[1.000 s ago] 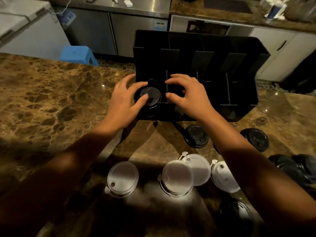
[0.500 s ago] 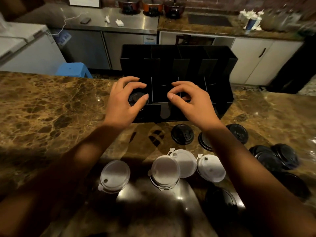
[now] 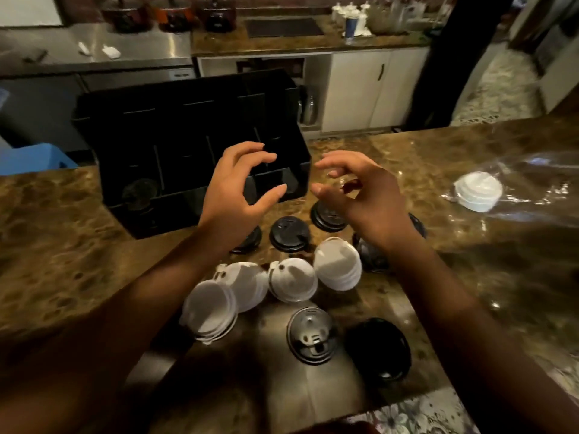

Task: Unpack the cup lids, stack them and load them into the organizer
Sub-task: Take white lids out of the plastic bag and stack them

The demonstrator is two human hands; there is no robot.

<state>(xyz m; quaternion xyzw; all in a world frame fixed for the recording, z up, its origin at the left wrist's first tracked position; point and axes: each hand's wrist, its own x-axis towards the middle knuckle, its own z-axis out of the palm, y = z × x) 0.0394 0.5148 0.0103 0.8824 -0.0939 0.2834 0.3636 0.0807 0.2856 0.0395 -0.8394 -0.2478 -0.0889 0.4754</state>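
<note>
Marble worktop point(image 3: 62, 245) is carrying loose lids while both hands are pulling back from the organizer point(image 3: 188, 151), leaving a black stack point(image 3: 139, 192) in its left slot. Left hand point(image 3: 235, 195) and right hand point(image 3: 360, 195) are hovering empty, fingers loosely curled, above the remaining black lids point(image 3: 289, 233) and white lids point(image 3: 291, 283), likely next.

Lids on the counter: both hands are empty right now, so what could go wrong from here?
The white lids lie overlapped and tilted; a careless grab may scatter them. The near black lid sits close to the counter edge and could get knocked off. The left hand and right hand hover by the organizer.
</note>
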